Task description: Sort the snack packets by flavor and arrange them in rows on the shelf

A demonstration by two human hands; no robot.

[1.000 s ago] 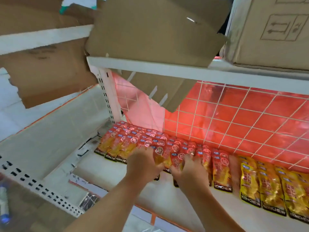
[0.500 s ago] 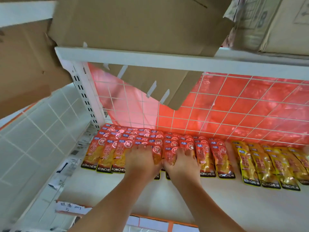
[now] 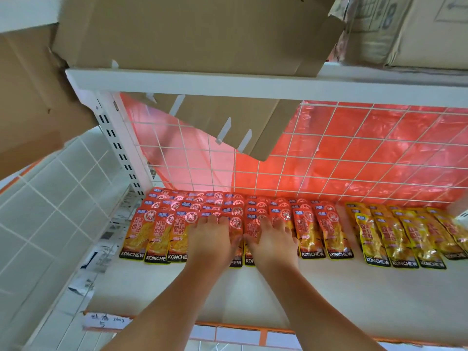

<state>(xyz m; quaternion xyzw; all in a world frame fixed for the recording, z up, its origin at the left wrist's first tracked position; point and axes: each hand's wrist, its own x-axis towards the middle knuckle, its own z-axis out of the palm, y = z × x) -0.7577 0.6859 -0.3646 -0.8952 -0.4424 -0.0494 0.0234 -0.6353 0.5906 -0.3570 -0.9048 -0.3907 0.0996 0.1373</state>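
Red-orange KONCHEW snack packets (image 3: 157, 231) lie in overlapping rows along the back of the white shelf (image 3: 253, 295), from the left post to the middle. Yellow KONCHEW packets (image 3: 402, 239) lie in their own rows to the right, with a small gap between the two flavors. My left hand (image 3: 211, 243) lies palm down on the red packets in the middle, fingers extended. My right hand (image 3: 272, 243) lies flat beside it on the neighbouring red packets. The packets under both hands are mostly hidden.
A white wire grid (image 3: 354, 158) with red plastic behind it backs the shelf. Above, an upper shelf board (image 3: 253, 84) carries cardboard boxes (image 3: 197, 31), and a cardboard flap (image 3: 243, 127) hangs down. A slotted white post (image 3: 119, 145) stands left. An orange-edged handwritten label (image 3: 106, 321) sits at the front.
Both hands moved from gripping red packets in the middle to lying flat on them. The view has swung left and upward, showing more of the row.
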